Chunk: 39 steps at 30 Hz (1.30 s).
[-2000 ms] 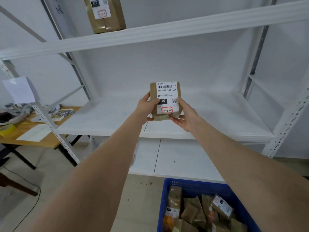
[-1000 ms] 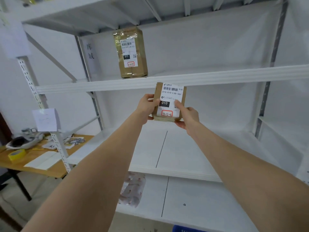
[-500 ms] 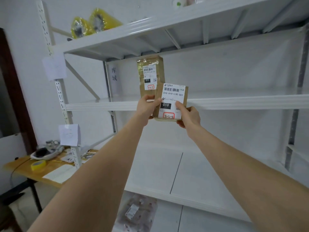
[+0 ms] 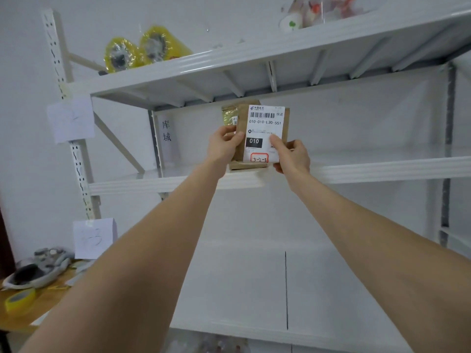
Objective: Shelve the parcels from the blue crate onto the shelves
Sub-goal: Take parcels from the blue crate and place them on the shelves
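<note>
Both arms stretched upward | my left hand (image 4: pixel 224 146) grips the left edge of the parcel (image 4: pixel 262 133) | my right hand (image 4: pixel 290 156) pinches its lower right corner, thumb on the label | parcel upright, base at the middle shelf (image 4: pixel 382 169) front lip | second parcel (image 4: pixel 229 115) just behind, mostly hidden
</note>
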### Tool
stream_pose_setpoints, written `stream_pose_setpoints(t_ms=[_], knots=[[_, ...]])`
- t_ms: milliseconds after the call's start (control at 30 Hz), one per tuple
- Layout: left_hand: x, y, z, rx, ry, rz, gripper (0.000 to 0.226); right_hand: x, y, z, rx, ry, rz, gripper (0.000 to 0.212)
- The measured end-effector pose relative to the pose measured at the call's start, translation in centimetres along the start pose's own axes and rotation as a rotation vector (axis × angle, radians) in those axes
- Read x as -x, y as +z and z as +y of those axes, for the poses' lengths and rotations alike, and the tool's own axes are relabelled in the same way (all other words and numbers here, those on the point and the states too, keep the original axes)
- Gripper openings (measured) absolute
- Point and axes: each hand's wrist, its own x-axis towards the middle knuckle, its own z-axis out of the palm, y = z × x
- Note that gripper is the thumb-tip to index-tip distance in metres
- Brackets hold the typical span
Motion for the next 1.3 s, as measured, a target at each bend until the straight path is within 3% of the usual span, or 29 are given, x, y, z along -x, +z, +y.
stream_pose_setpoints(t_ms=[367,567,667,867,1300], knots=[[-5.2,-7.7,-2.4,0.037,0.013,0.144,0.030,-1.9,9.7,0.5,0.142,-0.075,-0.158,0.023],[-7.8,-11.1,-4.6,-0.003,-0.015,0.185,0.032,-2.5,13.9,1.3,0.263,-0.130,-0.171,0.026],[-9.4,-12.5,-5.9,-0.041,-0.018,0.141,0.036,-3.1,15.6,1.8,0.325,-0.155,-0.154,0.034],[-13.5,-14.9,-9.0,-0.128,0.046,-0.024,0.056,-4.8,19.9,3.2,0.495,-0.171,-0.113,0.020],[-19.4,-17.0,-14.3,-0.241,0.008,-0.241,0.080,-5.1,23.4,5.7,0.762,-0.128,0.045,0.028]])
